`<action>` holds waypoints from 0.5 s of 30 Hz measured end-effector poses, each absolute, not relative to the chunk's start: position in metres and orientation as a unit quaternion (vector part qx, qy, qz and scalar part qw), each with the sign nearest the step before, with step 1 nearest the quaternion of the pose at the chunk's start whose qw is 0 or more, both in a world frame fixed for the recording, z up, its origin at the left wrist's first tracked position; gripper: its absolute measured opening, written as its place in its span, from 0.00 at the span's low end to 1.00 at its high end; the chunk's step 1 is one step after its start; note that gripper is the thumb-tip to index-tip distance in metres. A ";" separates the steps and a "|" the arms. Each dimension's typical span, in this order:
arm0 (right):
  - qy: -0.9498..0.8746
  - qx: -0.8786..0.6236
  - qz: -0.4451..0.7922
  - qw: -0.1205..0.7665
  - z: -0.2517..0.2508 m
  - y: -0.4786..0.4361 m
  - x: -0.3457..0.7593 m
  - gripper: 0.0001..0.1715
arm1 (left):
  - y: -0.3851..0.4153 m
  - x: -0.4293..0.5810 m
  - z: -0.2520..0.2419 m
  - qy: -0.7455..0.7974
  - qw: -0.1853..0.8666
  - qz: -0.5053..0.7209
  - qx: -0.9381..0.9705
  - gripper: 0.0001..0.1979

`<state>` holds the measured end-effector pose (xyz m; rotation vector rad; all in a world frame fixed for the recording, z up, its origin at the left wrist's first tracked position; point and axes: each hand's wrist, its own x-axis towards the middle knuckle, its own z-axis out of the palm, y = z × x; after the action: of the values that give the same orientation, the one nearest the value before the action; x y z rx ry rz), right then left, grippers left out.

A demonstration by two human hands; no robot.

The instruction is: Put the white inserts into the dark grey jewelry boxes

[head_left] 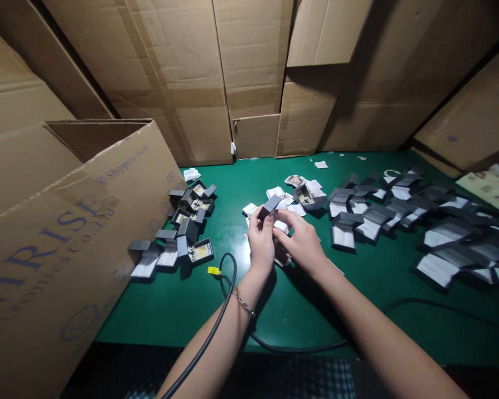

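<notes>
A small dark grey box is gripped in my left hand, with its lid raised above the fingers. My right hand meets it from the other side, thumb and fingers closed on a small white piece at the box's front. Whether that piece is paper or padding cannot be made out. Crumpled white papers lie just behind the hands, beside an open dark box. Something brownish on the table is partly hidden below my fingers.
Several open boxes with white inserts fill the right side of the green table. More boxes, some showing yellowish contents, stand left by a large carton. A black cable with a yellow tag crosses my left forearm.
</notes>
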<state>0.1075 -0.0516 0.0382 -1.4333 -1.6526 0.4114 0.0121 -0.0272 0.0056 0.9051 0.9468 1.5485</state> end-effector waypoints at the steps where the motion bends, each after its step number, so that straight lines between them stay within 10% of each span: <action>1: -0.674 -0.570 0.165 0.439 0.038 -0.052 0.107 0.20 | -0.026 0.011 0.006 0.400 0.532 0.646 0.373 0.17; 15: -0.548 -0.556 0.345 0.521 0.040 -0.038 0.125 0.15 | -0.017 -0.001 0.022 0.362 0.711 0.542 0.263 0.23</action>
<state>0.1249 -0.0379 0.0396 -1.3320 -1.3135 0.8277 -0.0009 -0.0168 0.0224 0.5835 0.8036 1.2027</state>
